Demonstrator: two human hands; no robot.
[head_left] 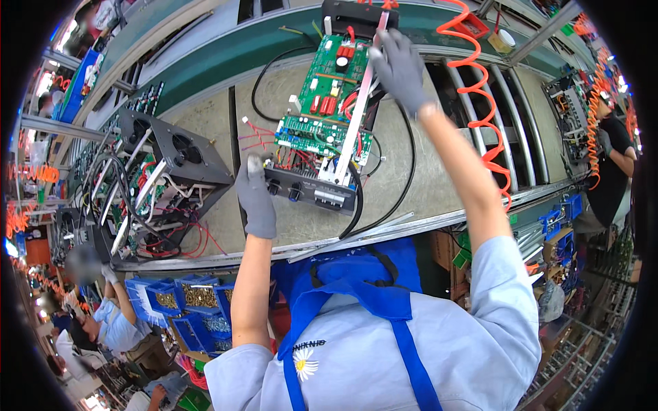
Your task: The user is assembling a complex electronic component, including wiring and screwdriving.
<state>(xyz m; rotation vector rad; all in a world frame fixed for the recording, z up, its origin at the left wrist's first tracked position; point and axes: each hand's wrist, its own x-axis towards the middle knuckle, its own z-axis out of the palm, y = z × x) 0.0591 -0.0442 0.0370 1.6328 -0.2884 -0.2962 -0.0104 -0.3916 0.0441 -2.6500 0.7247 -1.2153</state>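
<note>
An opened electronic unit stands on the bench, with a green circuit board point(327, 92), a dark front panel point(310, 194) with knobs on the near side and a dark panel point(349, 17) at the far end. A long pale metal bar point(358, 113) runs lengthwise over its right side. My gloved left hand point(257, 198) is closed at the left end of the front panel, its fingers bent against the edge. Over the bar's far end lies my gloved right hand point(401, 72), fingers stretched out and slightly blurred; its palm side is hidden.
Another unit with a fan point(185, 147) and loose wires stands left on the bench point(439, 181). A black cable point(411, 164) loops at the right. An orange coiled hose point(473, 85) hangs before metal rollers point(507, 127). Blue screw bins point(195, 294) sit below left; co-workers are at both sides.
</note>
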